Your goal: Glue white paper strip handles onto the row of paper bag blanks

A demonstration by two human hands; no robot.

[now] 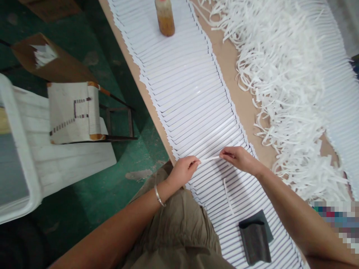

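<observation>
A short white strip [210, 159] is stretched between my two hands, just above a long row of overlapping white sheets [190, 89] with dark edge lines. My left hand [186, 169], with a bangle at the wrist, pinches the strip's left end. The right end is pinched by my right hand [237, 157]. Another white strip [228, 196] lies loose on the sheets below my right hand. Nearer my body, a dark curved piece [255, 241] rests on the sheets with a dark flat square partly under it.
A bottle of amber liquid [165, 18] stands on the sheets farther up. A large heap of white strips [283, 82] covers the table's right side, beside another row of sheets [336, 112]. Left of the table are a woven stool [70, 112], an open cardboard box [67, 65] and a white tub [30, 179].
</observation>
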